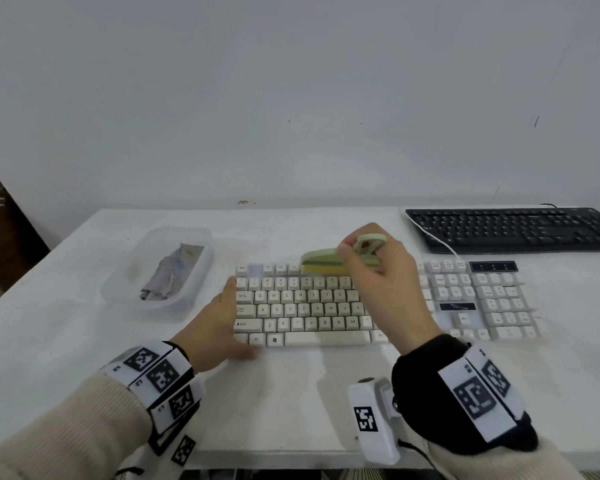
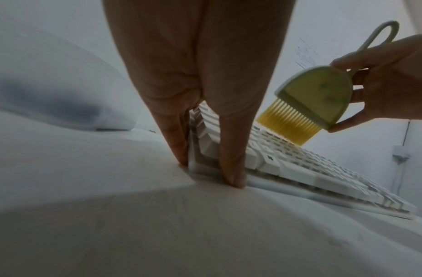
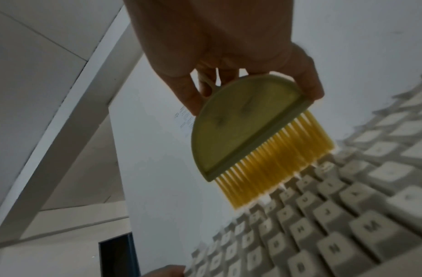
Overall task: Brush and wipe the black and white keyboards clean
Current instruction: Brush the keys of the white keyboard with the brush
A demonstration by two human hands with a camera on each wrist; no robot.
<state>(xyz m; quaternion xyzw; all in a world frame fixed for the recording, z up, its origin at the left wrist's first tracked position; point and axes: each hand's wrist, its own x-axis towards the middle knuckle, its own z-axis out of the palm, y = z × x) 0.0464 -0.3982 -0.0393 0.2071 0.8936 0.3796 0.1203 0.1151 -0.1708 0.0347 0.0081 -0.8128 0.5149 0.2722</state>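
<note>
Head view: right hand (image 1: 378, 271) pinches a small green brush (image 1: 323, 260) by its handle, thumb and fingers curled round it, yellow bristles (image 3: 276, 165) pointing down at the white keyboard (image 1: 312, 306). Bristle tips sit at the far key rows; actual contact is hard to tell through blur. Left hand (image 1: 219, 323) lies with straight fingers against the keyboard's left edge, holding nothing, bracing it on the table (image 1: 84, 341).

Risks, as judged: a pinch this light could let the brush twist or slip under a hard stroke. If the left hand lifts, the board may slide toward the clear tray (image 1: 187, 306) holding a crumpled cloth (image 1: 170, 271). Debris may only shift between keys.

Brush hangs below and ahead of the gripping fingers. Black keyboard (image 1: 513, 230) waits at far right, well apart from both hands.
</note>
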